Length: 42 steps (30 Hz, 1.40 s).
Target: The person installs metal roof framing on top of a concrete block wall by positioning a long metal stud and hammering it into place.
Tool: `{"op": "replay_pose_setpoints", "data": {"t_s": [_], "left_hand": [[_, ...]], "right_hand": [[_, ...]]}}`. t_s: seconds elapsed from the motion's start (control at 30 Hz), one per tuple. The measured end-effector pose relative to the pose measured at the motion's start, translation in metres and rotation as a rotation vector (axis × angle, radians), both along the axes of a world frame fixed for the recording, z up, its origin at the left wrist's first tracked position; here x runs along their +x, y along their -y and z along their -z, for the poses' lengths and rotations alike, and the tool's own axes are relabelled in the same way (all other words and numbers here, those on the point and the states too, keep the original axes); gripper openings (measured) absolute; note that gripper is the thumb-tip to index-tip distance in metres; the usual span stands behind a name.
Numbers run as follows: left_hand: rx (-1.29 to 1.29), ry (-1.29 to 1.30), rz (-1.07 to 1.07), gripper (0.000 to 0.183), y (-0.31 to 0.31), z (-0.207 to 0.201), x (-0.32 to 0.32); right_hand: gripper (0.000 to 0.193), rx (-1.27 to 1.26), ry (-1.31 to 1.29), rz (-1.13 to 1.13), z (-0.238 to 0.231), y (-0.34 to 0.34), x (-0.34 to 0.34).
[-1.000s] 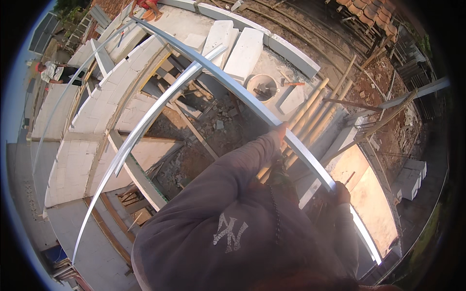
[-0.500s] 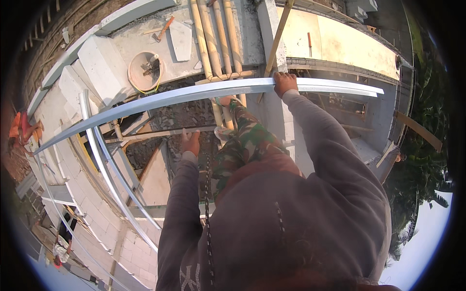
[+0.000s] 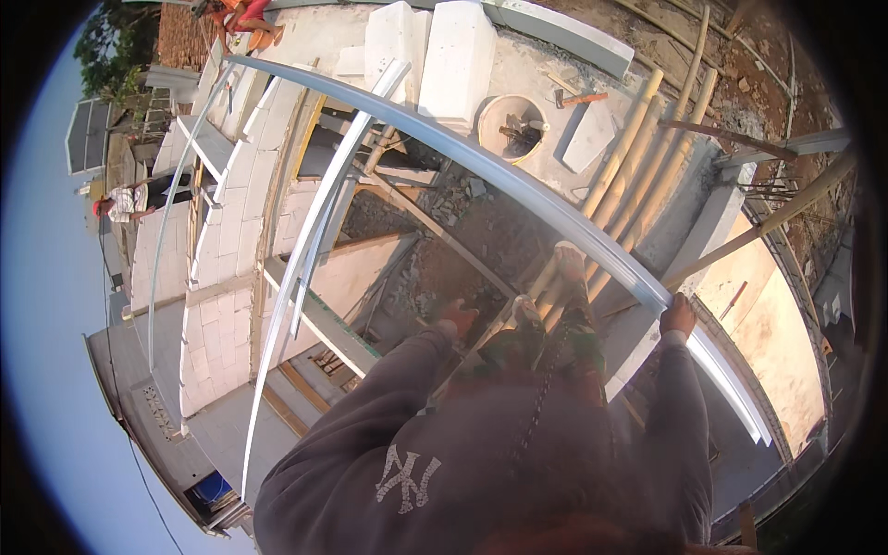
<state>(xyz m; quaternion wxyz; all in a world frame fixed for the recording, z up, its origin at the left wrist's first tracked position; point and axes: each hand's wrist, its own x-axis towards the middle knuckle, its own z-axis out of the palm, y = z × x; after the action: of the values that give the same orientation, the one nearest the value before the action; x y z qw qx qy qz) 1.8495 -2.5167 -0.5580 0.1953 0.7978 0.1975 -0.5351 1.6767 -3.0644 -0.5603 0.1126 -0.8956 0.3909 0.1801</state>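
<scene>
My right hand is closed around a long silvery metal channel, near its right end. The channel slants up to the far left, where its other end reaches a co-worker in orange and red. My left hand hangs below the channel, apart from it, holding nothing; its fingers look loosely apart, though slightly blurred. Two more metal channels lie crosswise to the left, passing beneath the long one. Under my feet are bamboo poles.
Beneath me an opening with rubble drops between block walls. A bucket with tools, a hammer and white blocks rest on the far ledge. Plywood lies to the right. Another person is at far left.
My view has swung left, so the channel now slants down to the right. My right hand keeps its hold on it. My left hand stays off the channel.
</scene>
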Motion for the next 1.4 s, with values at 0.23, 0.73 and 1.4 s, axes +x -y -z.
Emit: {"op": "replay_pose_setpoints", "data": {"t_s": [0.23,0.73,1.4], "left_hand": [[-0.126,0.032,0.098,0.078,0.057,-0.03,0.016],[-0.088,0.311,-0.155,0.087,0.001,-0.153,0.27],[0.705,-0.018,1.935,0.062,0.02,-0.13,0.346]], "right_hand": [[0.017,0.01,0.044,-0.067,0.018,0.002,-0.007],[0.016,-0.023,0.064,-0.152,0.047,0.025,-0.006],[0.019,0.172,-0.167,-0.087,0.022,0.034,0.008]]}}
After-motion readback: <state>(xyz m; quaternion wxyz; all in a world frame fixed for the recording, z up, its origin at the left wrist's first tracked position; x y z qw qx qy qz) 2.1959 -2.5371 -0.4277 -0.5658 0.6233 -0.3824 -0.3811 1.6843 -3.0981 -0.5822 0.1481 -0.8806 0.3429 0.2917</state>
